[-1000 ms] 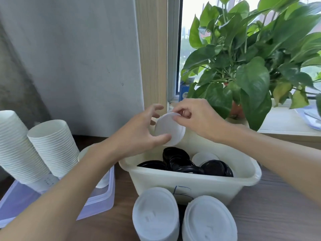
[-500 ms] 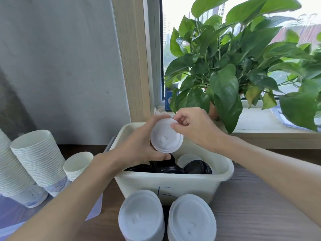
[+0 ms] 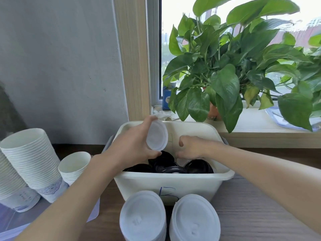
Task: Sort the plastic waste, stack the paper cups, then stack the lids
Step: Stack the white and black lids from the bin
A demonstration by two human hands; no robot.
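My left hand [image 3: 133,146] holds a white plastic lid [image 3: 157,135] upright above the cream bin [image 3: 172,181], thumb under it and fingers over its top edge. My right hand [image 3: 191,147] reaches down into the bin among the black lids [image 3: 166,166], its fingers curled downward; I cannot tell whether they hold anything. A white lid lies partly hidden under that hand. Two stacks of white lids [image 3: 143,218] [image 3: 194,220] stand in front of the bin. Stacked paper cups [image 3: 33,160] lean at the left, with a short stack [image 3: 73,165] beside them.
A clear plastic tray [image 3: 93,211] lies under the cups at the left. A large potted plant [image 3: 225,70] fills the window sill behind the bin, next to a small blue box [image 3: 167,99] and crumpled tissue [image 3: 163,115]. Wooden table surface [image 3: 260,214] extends to the right.
My right hand let go of the white lid and dropped into the bin. My left hand now holds the lid alone, turned more edge-on. The view shifted, so everything sits a little further right.
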